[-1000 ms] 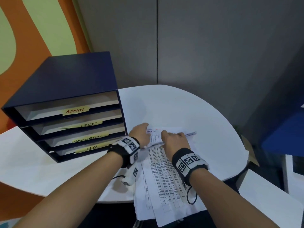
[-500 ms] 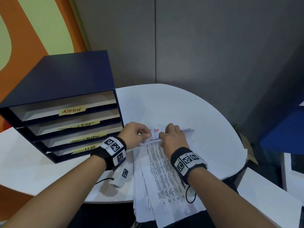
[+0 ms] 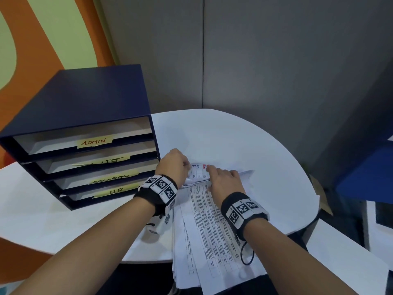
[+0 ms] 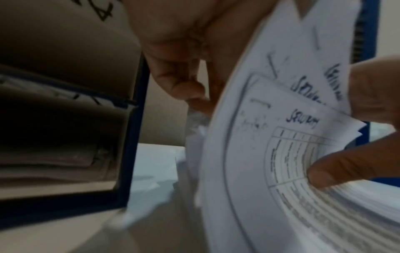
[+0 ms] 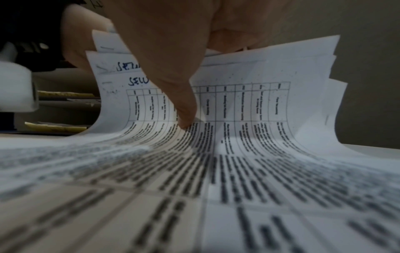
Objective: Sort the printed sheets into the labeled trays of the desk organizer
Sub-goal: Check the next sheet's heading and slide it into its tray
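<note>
A stack of printed sheets point(image 3: 212, 231) lies on the white table point(image 3: 244, 145), hanging over its front edge. My left hand point(image 3: 174, 165) grips the far ends of several sheets point(image 4: 281, 145) and bends them upright; handwritten "SECURITY" shows on their tops. My right hand point(image 3: 223, 179) holds the same lifted ends point(image 5: 249, 102), thumb in front and fingers behind. The navy desk organizer point(image 3: 85, 133) stands to the left, its trays labeled ADMIN point(image 3: 94, 142), one I cannot read, SECURITY point(image 3: 114, 177) and HR point(image 3: 116, 190).
Grey partition walls close off the back. An orange and green wall runs behind the organizer. A blue panel point(image 3: 365, 173) and white surfaces point(image 3: 344, 256) stand to the right, past the table's curved edge.
Both hands have curled the far ends of the top sheets further up and toward me. The left hand has closed more tightly on them.
</note>
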Demonstrator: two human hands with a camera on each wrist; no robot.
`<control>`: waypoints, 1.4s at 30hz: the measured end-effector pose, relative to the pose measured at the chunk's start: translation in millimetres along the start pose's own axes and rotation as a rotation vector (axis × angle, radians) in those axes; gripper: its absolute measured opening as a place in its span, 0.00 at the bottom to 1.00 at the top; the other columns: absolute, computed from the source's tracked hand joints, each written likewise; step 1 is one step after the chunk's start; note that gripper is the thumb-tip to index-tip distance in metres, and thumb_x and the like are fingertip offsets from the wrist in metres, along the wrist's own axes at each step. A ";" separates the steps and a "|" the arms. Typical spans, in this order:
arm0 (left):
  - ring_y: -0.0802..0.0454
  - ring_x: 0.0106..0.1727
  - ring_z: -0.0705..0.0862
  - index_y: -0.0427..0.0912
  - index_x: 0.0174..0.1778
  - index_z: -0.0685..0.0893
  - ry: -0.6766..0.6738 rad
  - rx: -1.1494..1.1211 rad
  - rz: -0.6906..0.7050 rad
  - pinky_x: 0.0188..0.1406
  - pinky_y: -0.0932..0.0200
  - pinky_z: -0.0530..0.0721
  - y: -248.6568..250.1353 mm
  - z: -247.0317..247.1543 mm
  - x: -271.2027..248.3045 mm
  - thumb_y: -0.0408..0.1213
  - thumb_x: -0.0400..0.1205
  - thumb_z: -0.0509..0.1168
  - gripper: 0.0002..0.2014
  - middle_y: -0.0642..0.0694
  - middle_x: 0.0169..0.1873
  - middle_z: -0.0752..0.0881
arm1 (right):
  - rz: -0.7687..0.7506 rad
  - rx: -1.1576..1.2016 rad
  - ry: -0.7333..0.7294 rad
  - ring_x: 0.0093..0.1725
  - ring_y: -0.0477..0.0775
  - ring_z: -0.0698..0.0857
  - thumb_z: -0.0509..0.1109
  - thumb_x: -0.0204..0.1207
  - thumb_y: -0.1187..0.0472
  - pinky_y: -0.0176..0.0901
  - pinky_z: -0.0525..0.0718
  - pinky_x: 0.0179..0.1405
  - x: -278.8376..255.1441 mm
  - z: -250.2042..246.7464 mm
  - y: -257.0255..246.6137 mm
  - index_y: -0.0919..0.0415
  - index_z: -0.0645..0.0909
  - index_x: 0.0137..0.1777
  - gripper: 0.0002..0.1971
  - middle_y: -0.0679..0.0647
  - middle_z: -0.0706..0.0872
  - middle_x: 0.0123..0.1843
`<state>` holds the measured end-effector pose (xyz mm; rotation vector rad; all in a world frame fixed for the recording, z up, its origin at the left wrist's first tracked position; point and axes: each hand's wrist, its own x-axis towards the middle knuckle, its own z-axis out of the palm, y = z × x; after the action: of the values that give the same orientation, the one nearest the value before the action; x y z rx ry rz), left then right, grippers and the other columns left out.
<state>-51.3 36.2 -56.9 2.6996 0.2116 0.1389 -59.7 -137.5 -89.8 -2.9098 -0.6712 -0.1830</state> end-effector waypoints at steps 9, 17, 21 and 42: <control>0.61 0.29 0.87 0.51 0.38 0.94 -0.206 -0.384 0.012 0.30 0.63 0.84 -19.7 -7.2 -29.7 0.38 0.80 0.72 0.08 0.54 0.40 0.92 | 0.027 -0.045 0.134 0.52 0.62 0.82 0.84 0.53 0.60 0.58 0.78 0.53 -1.2 -1.5 -0.9 0.54 0.88 0.42 0.15 0.57 0.82 0.49; 0.38 0.59 0.87 0.43 0.82 0.67 -0.197 -0.196 -0.192 0.57 0.47 0.87 -16.2 11.3 -8.3 0.35 0.86 0.62 0.26 0.40 0.72 0.79 | 0.006 -0.037 -0.041 0.46 0.56 0.85 0.65 0.75 0.67 0.50 0.68 0.66 -0.9 -6.1 -1.2 0.55 0.72 0.55 0.11 0.49 0.86 0.46; 0.45 0.60 0.86 0.42 0.67 0.83 -0.161 -0.014 -0.142 0.56 0.57 0.84 -13.7 8.8 -1.6 0.38 0.81 0.70 0.18 0.42 0.62 0.87 | -0.013 -0.031 -0.031 0.46 0.56 0.83 0.64 0.76 0.67 0.50 0.69 0.60 -3.7 -8.5 -0.5 0.55 0.72 0.55 0.11 0.49 0.84 0.46; 0.68 0.23 0.80 0.51 0.48 0.91 -0.055 -0.214 0.175 0.32 0.62 0.79 -34.5 -7.8 -43.0 0.45 0.88 0.60 0.13 0.65 0.32 0.86 | 0.003 -0.019 0.152 0.55 0.59 0.83 0.84 0.51 0.66 0.53 0.81 0.51 -3.0 -0.6 0.9 0.56 0.85 0.45 0.21 0.56 0.83 0.50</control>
<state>-99.0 63.1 -67.2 2.5009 -0.0542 0.1306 -62.0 -139.6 -89.7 -2.8770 -0.6429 -0.4080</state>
